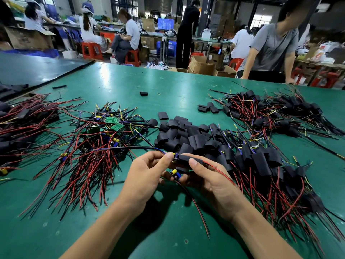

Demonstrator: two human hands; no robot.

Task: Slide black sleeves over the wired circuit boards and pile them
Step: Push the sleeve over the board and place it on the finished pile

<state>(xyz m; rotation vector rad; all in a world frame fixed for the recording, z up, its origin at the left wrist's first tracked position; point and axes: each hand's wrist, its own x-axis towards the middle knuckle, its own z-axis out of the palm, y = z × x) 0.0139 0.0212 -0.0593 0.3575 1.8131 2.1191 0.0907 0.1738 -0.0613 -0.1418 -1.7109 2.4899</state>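
Left hand (147, 176) is pinching a wired board (176, 156); right hand (211, 182) is gripping the matte, tubular black sleeve (187, 158) at its three o'clock.

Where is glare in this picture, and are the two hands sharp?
Head view: pale glare streaks the far glossy green table top; the left hand and right hand, gripping a black tubular sleeve and wired circuit board, are sharp and cast a dark shadow below; frame edges look stretched.

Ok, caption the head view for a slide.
Left hand and right hand hold a sleeve partly over a wired board, between piled bare boards and loose sleeves on a table.
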